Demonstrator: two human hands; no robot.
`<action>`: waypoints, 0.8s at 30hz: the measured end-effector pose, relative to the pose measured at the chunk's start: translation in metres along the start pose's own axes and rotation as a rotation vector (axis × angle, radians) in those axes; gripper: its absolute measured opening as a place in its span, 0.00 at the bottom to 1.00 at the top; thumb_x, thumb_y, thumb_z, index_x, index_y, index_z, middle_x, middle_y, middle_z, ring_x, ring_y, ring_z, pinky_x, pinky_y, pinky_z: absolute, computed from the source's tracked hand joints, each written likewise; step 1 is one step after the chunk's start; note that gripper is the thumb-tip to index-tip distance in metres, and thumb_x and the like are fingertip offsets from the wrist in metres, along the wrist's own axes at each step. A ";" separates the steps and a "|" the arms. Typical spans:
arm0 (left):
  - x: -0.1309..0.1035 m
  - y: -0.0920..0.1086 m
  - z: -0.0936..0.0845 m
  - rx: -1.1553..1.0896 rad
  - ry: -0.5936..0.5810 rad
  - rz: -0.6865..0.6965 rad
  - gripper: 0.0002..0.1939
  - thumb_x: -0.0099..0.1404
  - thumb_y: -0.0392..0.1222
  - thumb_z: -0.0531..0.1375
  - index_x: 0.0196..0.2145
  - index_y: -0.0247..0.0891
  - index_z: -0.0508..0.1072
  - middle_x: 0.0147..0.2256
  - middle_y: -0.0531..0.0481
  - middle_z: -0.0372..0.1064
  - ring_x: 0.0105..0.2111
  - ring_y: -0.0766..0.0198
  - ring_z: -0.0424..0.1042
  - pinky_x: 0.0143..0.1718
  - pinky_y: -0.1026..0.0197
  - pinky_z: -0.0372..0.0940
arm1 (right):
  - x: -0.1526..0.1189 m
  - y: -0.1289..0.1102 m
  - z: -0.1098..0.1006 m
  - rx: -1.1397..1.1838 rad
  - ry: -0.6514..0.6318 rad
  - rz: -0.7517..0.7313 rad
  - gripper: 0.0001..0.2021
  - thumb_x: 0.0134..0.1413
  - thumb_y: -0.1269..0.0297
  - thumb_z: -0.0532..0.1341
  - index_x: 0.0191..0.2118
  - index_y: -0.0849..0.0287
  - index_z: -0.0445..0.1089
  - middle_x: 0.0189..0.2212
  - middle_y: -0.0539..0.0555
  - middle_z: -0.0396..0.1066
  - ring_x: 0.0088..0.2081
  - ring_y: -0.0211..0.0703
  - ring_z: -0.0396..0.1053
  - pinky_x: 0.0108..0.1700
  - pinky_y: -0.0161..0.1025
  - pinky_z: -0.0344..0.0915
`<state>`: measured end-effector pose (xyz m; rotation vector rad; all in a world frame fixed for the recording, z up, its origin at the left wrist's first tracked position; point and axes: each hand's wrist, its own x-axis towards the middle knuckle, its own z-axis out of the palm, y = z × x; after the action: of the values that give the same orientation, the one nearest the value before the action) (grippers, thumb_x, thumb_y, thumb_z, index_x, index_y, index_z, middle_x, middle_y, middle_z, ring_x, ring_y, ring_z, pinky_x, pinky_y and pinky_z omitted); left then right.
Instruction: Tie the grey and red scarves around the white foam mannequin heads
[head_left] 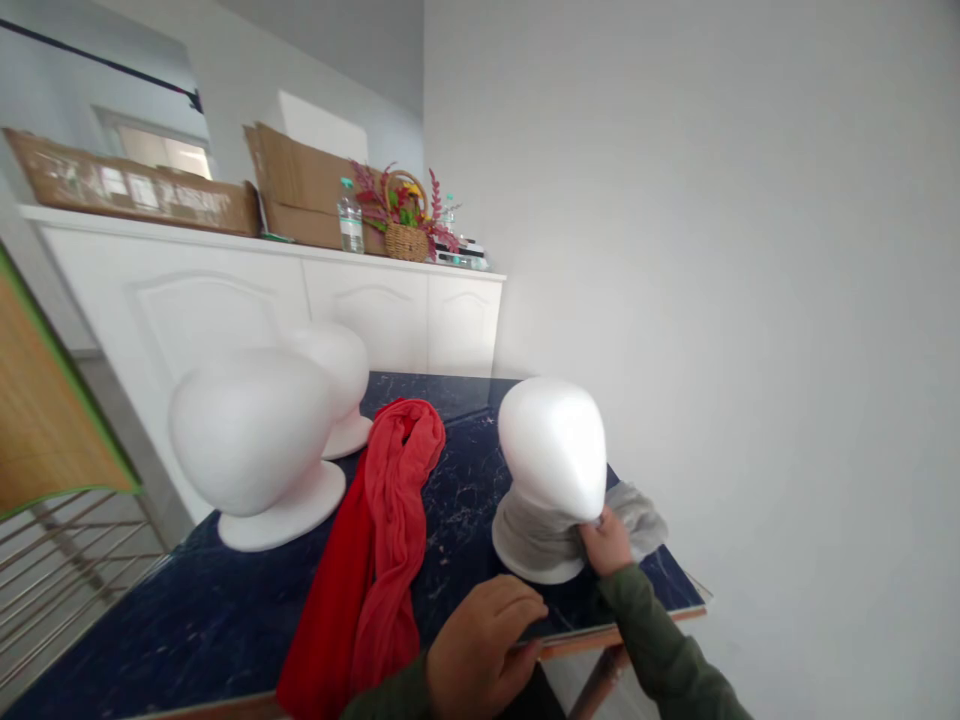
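Observation:
A white mannequin head (551, 445) stands upright on the right part of the dark blue marbled table. Around its neck lies a grey scarf (529, 530), and the loose end of this cloth spreads over the table to the right. My right hand (607, 543) is closed on the scarf at the right side of the neck, just under the head; its fingertips are partly hidden. Near the table's front edge, my left hand (487, 645) is apart from the head, its fingers bent and its thumb apart, with nothing visible in it. Left of it lies a long red scarf (397, 500).
Two more white mannequin heads (251, 430) stand on the table's left side. Behind is a white cabinet (375, 310) carrying cardboard boxes (300, 190), a water bottle (349, 218) and a flower basket (406, 240). A wall borders the right; a metal rack (67, 550) is at left.

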<state>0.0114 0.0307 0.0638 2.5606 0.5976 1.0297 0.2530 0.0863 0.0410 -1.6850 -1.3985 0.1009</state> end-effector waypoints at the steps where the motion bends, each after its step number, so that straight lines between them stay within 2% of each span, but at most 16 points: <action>1: 0.005 0.001 0.007 -0.009 -0.041 -0.023 0.17 0.55 0.33 0.56 0.44 0.40 0.68 0.43 0.47 0.69 0.44 0.59 0.67 0.48 0.56 0.64 | -0.016 -0.007 0.003 0.032 -0.033 -0.019 0.14 0.43 0.67 0.54 0.34 0.63 0.72 0.32 0.59 0.75 0.36 0.51 0.71 0.37 0.41 0.66; 4: 0.009 -0.002 0.026 0.038 -0.085 -0.098 0.25 0.53 0.33 0.57 0.50 0.41 0.64 0.50 0.45 0.64 0.50 0.55 0.63 0.52 0.50 0.59 | -0.055 -0.027 0.010 0.127 -0.109 -0.043 0.15 0.43 0.68 0.53 0.38 0.63 0.71 0.35 0.58 0.75 0.37 0.50 0.71 0.40 0.42 0.66; 8: -0.003 -0.012 0.039 0.145 -0.097 -0.171 0.30 0.52 0.30 0.57 0.53 0.43 0.61 0.50 0.45 0.63 0.50 0.52 0.62 0.51 0.47 0.59 | -0.080 -0.037 0.015 0.201 -0.167 -0.049 0.18 0.43 0.70 0.54 0.42 0.64 0.69 0.41 0.60 0.72 0.43 0.51 0.69 0.46 0.45 0.64; 10: -0.010 -0.015 0.042 0.167 -0.092 -0.192 0.28 0.53 0.31 0.57 0.52 0.41 0.62 0.49 0.44 0.64 0.49 0.52 0.63 0.50 0.48 0.60 | -0.087 -0.034 0.016 0.229 -0.183 -0.085 0.20 0.42 0.70 0.55 0.46 0.64 0.67 0.43 0.61 0.70 0.46 0.51 0.67 0.50 0.46 0.62; 13: -0.016 -0.014 0.046 0.157 -0.050 -0.227 0.22 0.57 0.36 0.56 0.50 0.37 0.63 0.46 0.43 0.67 0.47 0.53 0.65 0.49 0.49 0.61 | -0.100 -0.026 0.016 0.237 -0.143 -0.106 0.23 0.42 0.69 0.57 0.49 0.63 0.64 0.50 0.62 0.65 0.53 0.53 0.60 0.56 0.50 0.56; 16: -0.014 -0.008 0.049 0.133 0.009 -0.284 0.14 0.63 0.41 0.51 0.45 0.36 0.67 0.42 0.43 0.70 0.44 0.55 0.68 0.47 0.51 0.62 | -0.122 -0.022 0.012 0.243 -0.121 0.017 0.26 0.41 0.67 0.60 0.51 0.61 0.63 0.54 0.63 0.60 0.58 0.55 0.54 0.58 0.54 0.51; 18: -0.010 -0.003 0.050 0.128 0.028 -0.340 0.15 0.66 0.43 0.47 0.40 0.36 0.70 0.38 0.44 0.71 0.41 0.56 0.69 0.45 0.53 0.63 | -0.140 -0.025 0.007 0.343 -0.188 0.120 0.28 0.42 0.64 0.61 0.54 0.58 0.60 0.56 0.61 0.59 0.59 0.54 0.53 0.58 0.53 0.51; 20: -0.005 0.001 0.052 0.149 0.039 -0.414 0.17 0.66 0.47 0.46 0.35 0.36 0.71 0.34 0.43 0.72 0.39 0.55 0.70 0.43 0.53 0.63 | -0.157 -0.033 0.001 0.552 -0.316 0.175 0.30 0.43 0.61 0.61 0.56 0.56 0.58 0.57 0.59 0.58 0.58 0.52 0.54 0.57 0.52 0.54; 22: -0.001 0.003 0.054 0.174 0.052 -0.485 0.18 0.63 0.52 0.49 0.33 0.36 0.71 0.33 0.42 0.71 0.38 0.53 0.70 0.42 0.51 0.63 | -0.168 -0.042 -0.005 0.813 -0.475 0.212 0.32 0.44 0.58 0.61 0.57 0.54 0.55 0.59 0.58 0.54 0.57 0.52 0.58 0.52 0.49 0.62; 24: 0.002 0.003 0.055 0.157 0.066 -0.545 0.19 0.62 0.53 0.51 0.33 0.35 0.71 0.33 0.40 0.71 0.38 0.50 0.70 0.42 0.50 0.63 | -0.170 -0.047 -0.009 1.005 -0.580 0.295 0.32 0.42 0.57 0.61 0.57 0.53 0.56 0.59 0.58 0.54 0.52 0.52 0.64 0.43 0.45 0.67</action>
<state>0.0522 0.0218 0.0281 2.2794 1.3457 0.8963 0.1638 -0.0603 -0.0012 -0.9886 -1.1388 1.3127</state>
